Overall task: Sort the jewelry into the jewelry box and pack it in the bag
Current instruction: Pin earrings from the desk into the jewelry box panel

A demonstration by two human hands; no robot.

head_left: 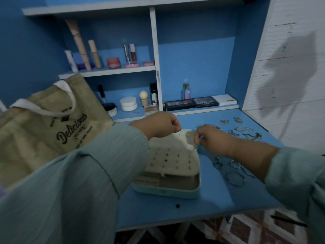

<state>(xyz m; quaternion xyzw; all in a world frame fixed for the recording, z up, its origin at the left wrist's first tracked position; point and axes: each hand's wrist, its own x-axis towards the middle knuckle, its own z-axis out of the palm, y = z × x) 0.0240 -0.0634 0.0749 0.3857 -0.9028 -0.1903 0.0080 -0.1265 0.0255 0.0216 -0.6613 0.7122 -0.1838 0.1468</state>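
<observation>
A: Why are both hands up over the jewelry box point(168, 173)?

B: It sits open on the blue tabletop point(202, 205), its cream earring panel tilted up and facing the person, so anything lowered from there lands on the panel or in the tray below. The right hand point(211, 140) has its fingers point(197, 138) pinched on something thin, a chain or an earring; it's too blurred to name. The left hand point(161, 124) is curled into a fist above the far edge of the panel. Whether it grips the other end of that piece, I cannot tell.

A: And the rest of the jewelry?

B: Unsorted, I'd judge. Hoop earrings point(235, 178) lie just right of the box, and smaller pieces point(242, 129) are spread nearer the shelves, all within the right hand's reach.

A: The bag?

B: The burlap tote bag point(44, 131) leans at the left, handles up, ready for the box once it's filled and closed.
</observation>
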